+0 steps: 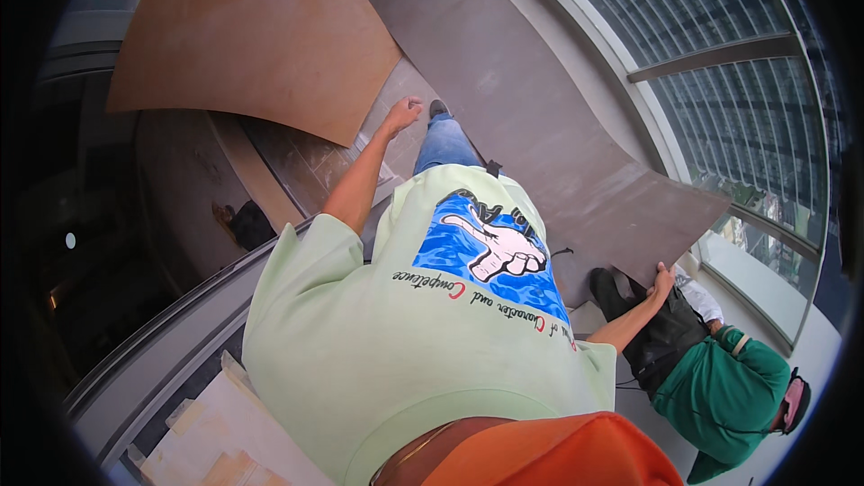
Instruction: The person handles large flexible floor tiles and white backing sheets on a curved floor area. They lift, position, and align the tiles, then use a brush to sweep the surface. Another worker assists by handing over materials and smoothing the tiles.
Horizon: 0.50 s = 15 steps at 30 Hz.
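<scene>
Tall windows [733, 126] stand beyond my right hand [664, 279], bent by the wide lens. From well ahead of both hands back to the right one stretches a long grey board [531, 90]; it looks thin and stiff, probably awkward more than heavy, and best held by opposite edges. Ahead and left of my left hand [403, 115] is a brown board [261, 36]. A co-worker in green [729, 387] is just beyond my right hand, which grips the grey board's near edge. My left is loosely curled, nothing visible in it.
</scene>
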Each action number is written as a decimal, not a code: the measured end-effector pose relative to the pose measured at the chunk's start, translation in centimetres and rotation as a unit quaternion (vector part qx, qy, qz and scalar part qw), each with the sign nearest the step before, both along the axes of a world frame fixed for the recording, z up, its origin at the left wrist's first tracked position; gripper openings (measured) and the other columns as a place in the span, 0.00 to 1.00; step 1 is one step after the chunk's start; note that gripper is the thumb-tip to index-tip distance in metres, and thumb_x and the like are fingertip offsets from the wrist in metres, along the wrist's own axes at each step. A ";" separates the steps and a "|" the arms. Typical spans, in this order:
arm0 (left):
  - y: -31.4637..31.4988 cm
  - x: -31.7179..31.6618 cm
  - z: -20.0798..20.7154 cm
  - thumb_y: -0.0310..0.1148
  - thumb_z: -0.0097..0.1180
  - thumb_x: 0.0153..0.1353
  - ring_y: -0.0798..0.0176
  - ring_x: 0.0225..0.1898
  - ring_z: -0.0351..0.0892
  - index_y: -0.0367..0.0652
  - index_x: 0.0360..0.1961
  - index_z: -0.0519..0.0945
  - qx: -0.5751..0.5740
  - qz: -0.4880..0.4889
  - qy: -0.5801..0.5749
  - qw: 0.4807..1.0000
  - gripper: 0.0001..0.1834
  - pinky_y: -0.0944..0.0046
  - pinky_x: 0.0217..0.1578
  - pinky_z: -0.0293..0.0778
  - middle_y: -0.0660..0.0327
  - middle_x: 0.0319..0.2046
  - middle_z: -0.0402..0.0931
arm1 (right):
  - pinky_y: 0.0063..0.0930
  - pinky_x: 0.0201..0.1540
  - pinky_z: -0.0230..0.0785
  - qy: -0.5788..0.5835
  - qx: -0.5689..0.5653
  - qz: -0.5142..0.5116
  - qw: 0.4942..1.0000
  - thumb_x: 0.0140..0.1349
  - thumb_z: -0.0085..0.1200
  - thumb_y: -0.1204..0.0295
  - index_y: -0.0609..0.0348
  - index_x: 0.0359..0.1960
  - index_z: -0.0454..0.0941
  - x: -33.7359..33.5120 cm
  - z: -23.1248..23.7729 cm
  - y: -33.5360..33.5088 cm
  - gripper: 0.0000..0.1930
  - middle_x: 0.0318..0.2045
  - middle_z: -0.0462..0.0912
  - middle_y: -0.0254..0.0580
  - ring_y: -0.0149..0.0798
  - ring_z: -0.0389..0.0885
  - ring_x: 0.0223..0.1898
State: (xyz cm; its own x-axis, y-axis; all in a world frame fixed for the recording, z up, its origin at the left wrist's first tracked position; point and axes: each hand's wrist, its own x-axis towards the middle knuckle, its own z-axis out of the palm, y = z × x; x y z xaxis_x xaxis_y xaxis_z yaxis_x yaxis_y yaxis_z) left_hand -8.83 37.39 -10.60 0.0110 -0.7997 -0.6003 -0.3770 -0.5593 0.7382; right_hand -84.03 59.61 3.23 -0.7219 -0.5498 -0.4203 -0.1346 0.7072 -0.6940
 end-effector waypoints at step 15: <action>5.3 5.5 -5.6 0.39 0.47 0.63 0.60 0.43 0.77 0.44 0.57 0.66 0.250 0.044 0.027 0.967 0.22 0.58 0.43 0.72 0.58 0.46 0.73 | 0.32 0.43 0.69 0.055 0.072 -0.095 0.991 0.54 0.48 0.75 0.61 0.60 0.64 4.1 -5.9 -8.4 0.28 0.47 0.77 0.51 0.43 0.76 0.46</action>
State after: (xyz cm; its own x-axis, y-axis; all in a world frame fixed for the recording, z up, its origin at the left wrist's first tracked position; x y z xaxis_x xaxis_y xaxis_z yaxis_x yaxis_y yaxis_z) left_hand -3.37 42.71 -16.19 0.0229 -0.4066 -0.9133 -0.2799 -0.8796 0.3845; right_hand -79.92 51.26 -2.67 -0.8523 -0.3396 -0.3977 -0.0586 0.8177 -0.5727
